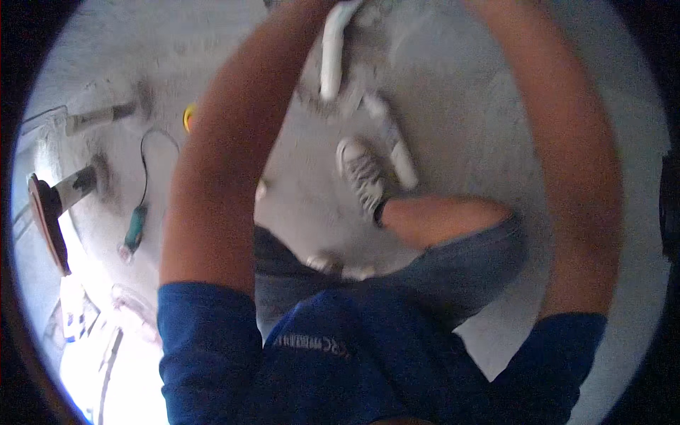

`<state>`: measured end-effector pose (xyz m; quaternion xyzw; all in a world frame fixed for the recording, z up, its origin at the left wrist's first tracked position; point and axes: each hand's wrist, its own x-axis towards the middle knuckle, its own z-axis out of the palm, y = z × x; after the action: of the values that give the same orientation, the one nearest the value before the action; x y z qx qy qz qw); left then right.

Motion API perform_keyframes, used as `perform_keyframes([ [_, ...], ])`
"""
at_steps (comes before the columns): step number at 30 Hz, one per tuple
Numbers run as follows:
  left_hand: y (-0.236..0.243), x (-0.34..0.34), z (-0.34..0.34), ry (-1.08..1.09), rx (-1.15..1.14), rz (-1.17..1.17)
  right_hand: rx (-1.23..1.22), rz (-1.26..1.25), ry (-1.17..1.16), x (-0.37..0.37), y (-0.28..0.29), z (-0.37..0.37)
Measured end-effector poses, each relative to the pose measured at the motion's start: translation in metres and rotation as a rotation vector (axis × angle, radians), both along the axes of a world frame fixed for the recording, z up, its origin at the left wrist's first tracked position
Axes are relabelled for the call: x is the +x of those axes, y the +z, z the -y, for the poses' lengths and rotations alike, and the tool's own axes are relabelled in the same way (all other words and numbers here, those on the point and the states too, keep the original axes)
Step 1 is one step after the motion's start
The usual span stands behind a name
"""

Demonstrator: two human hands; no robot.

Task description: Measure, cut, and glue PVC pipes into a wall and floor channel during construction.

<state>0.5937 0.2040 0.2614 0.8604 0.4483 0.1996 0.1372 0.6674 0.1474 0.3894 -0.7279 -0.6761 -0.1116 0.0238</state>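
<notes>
Both my arms reach up past the top edge, so my left hand and my right hand are cut off there. My left forearm (276,64) ends beside a white plastic pipe (331,64) with a bent upper end. Whether the left hand touches that pipe is hidden. On the other side, my right forearm (545,78) rises well apart from the pipe, over grey floor. A second white pipe piece (402,161), also angled, lies on the floor between the two arms, close to my shoe (361,173).
To the left lies a green power tool (134,228) with a dark cord (144,159). A yellow ring-shaped item (188,117) shows beside my left arm. Grey pipe stubs (99,119) and a brown rounded object (48,219) stand farther left, above a white bottle-like container (71,306).
</notes>
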Motion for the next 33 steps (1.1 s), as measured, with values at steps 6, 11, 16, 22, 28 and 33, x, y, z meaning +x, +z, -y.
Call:
perform_keyframes([
  [6,0.033,-0.001,0.015,0.039,-0.454,0.552,-0.021,-0.065,0.271,0.022,0.02,0.042],
  [11,0.015,0.009,0.012,0.105,-0.348,0.405,-0.196,-0.333,0.212,0.04,0.015,0.014],
  [16,-0.007,0.015,-0.008,0.038,-0.235,0.223,-0.094,0.061,0.652,0.049,-0.005,0.0],
  [22,-0.008,0.018,-0.01,-0.157,0.296,-0.395,-0.055,0.136,0.446,0.044,-0.026,-0.01],
  [28,-0.003,0.009,-0.014,-0.104,0.326,-0.073,-0.022,-0.067,0.141,0.02,-0.029,-0.01],
  [33,-0.013,0.011,-0.016,-0.096,0.212,-0.112,-0.139,-0.186,-0.139,0.001,-0.011,-0.011],
])
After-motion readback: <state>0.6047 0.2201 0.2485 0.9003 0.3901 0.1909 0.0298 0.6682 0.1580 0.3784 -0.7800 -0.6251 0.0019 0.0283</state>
